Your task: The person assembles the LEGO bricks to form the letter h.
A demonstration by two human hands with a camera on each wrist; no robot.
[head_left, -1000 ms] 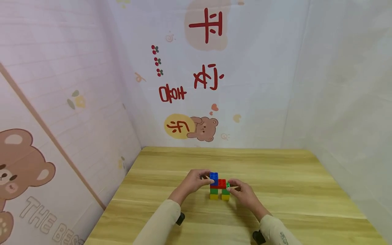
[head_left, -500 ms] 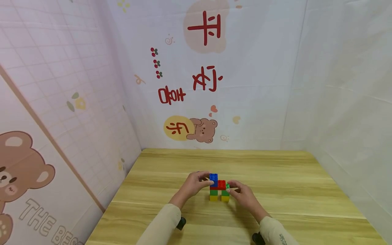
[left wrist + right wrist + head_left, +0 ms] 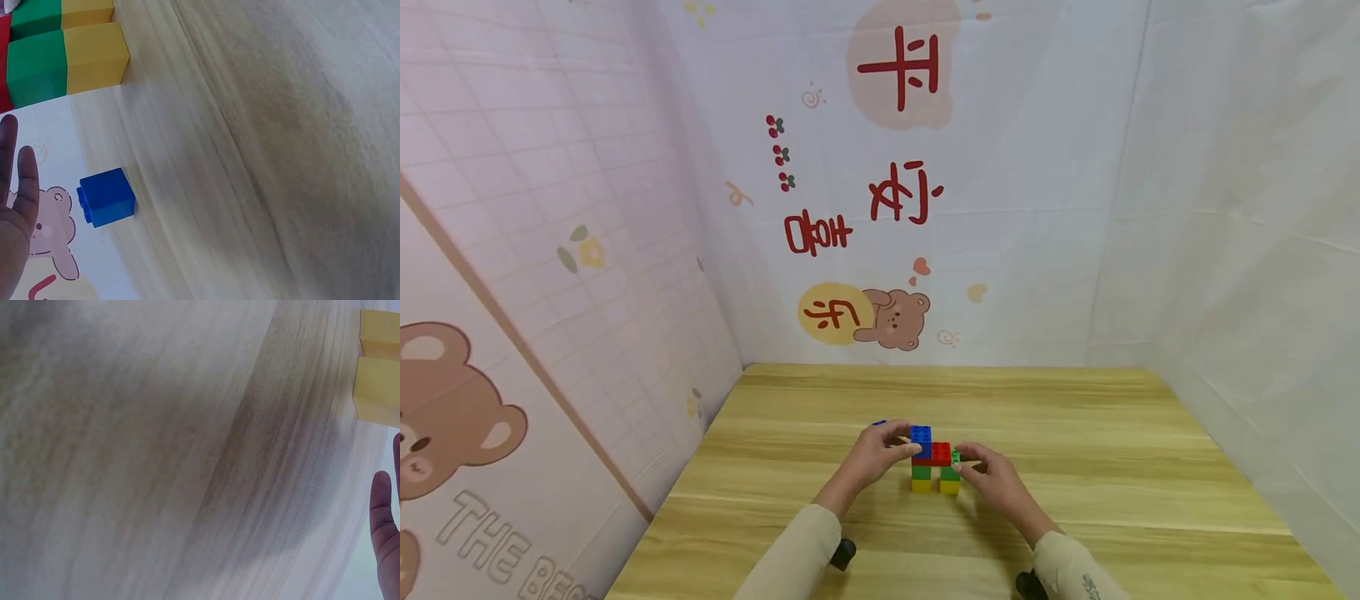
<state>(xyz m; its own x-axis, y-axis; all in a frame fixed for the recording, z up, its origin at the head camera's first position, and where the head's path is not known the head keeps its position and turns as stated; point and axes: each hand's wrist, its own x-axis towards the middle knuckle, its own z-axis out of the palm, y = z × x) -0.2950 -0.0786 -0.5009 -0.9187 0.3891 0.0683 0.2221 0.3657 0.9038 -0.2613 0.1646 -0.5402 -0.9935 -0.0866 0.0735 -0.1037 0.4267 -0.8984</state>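
Two short legs stand on the table, each a green brick (image 3: pixel 921 472) over a yellow brick (image 3: pixel 921 487). Across them lies a red brick (image 3: pixel 941 452). A blue brick (image 3: pixel 921 437) sits upright on the red one's left end, pinched between thumb and fingers of my left hand (image 3: pixel 867 458). At the right end my right hand (image 3: pixel 1000 479) pinches a small green piece (image 3: pixel 956 457), partly covered by the fingertips. Both wrist views show only some fingers of each hand, beside the bricks.
Beyond the left hand a loose blue brick (image 3: pixel 107 197) lies on the wooden table (image 3: pixel 1045 417). Printed cloth walls (image 3: pixel 1030 208) enclose the table's back and sides.
Both hands keep their places on the bricks. The head view has shifted slightly, and more of the loose blue brick shows behind the left hand.
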